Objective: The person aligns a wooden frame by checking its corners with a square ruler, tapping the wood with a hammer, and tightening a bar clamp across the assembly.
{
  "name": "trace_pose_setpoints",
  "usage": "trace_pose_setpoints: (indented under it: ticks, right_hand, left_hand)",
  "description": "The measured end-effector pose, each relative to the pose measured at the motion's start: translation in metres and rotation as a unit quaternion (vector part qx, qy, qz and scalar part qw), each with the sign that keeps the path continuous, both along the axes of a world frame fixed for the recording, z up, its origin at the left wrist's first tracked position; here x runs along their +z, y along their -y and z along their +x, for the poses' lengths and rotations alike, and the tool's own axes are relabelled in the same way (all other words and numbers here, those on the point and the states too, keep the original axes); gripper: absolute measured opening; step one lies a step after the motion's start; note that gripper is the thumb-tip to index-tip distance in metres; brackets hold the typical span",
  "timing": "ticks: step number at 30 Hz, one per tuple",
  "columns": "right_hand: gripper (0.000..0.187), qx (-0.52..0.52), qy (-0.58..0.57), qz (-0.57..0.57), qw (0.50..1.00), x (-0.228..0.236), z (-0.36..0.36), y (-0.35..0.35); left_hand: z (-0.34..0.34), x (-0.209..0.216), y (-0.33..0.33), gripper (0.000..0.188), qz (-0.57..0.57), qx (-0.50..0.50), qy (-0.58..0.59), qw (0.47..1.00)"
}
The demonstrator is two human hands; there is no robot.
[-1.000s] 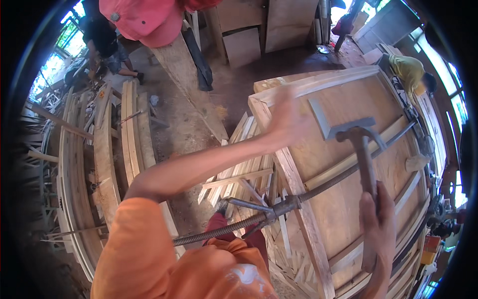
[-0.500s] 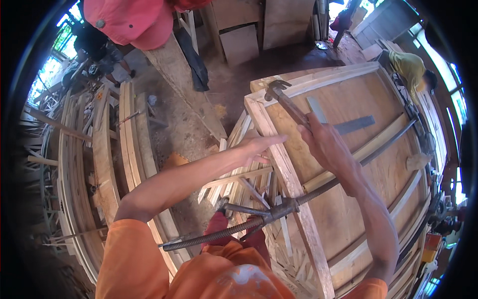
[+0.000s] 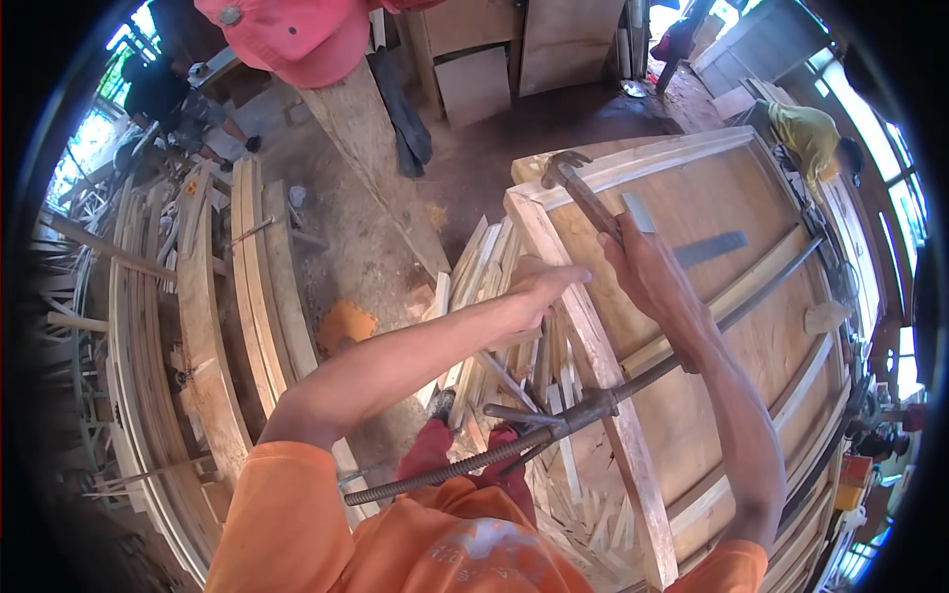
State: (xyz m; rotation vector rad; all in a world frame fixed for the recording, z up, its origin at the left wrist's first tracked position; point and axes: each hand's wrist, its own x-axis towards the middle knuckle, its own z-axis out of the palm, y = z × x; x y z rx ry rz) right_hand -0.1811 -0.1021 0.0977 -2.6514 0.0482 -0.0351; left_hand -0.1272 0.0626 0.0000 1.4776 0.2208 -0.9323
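Observation:
In my right hand [image 3: 647,272] is a claw hammer [image 3: 593,203], fingers wrapped round its handle, the head over the frame's far left corner. My left hand [image 3: 542,289] is closed at the near-left rail of a large wooden frame [image 3: 615,395]; its thumb side lies across the rail and the other fingers curl down outside it, partly hidden. A long metal bar clamp [image 3: 593,407] with a threaded rod crosses the frame below both hands. On the panel [image 3: 682,326] inside the frame lies a grey flat metal strip [image 3: 710,249], partly behind my right hand.
Long planks [image 3: 259,287] are stacked on the left. Offcut sticks [image 3: 479,282] lie beneath the frame's left side. A rough wooden post [image 3: 381,188] bears a pink cap [image 3: 297,44] and dark cloth [image 3: 405,124]. A person in yellow [image 3: 806,138] bends at the far right.
The view has shifted slightly, so the frame and clamp appear farther right. My left fingers have curled in more. The hammer stays in my right hand near the same corner.

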Motion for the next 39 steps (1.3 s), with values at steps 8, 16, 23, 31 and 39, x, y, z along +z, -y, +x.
trace_pose_setpoints:
  ticks: [8,16,23,31,39]
  right_hand:
    - [0.031,-0.046,0.095,0.021,0.994,0.018,-0.009,-0.017]
    - [0.034,0.07,0.043,-0.106,0.991,-0.032,0.05,-0.006]
    - [0.037,0.113,0.016,-0.089,0.99,0.026,0.062,0.016]
    - [0.045,-0.002,0.007,-0.016,1.0,0.045,-0.036,0.003]
    - [0.037,-0.089,0.015,0.031,0.995,0.026,-0.049,0.012]
  left_hand:
    - [-0.008,-0.005,0.004,0.034,0.0,0.037,0.066,0.997]
    - [-0.001,-0.02,0.008,0.05,-0.031,-0.032,-0.028,0.999]
    - [0.0,-0.026,0.007,0.036,0.016,0.023,0.073,0.997]
    - [-0.003,-0.009,0.003,0.038,0.028,0.018,0.085,0.996]
    - [-0.002,-0.016,0.003,0.036,0.028,0.025,0.083,0.996]
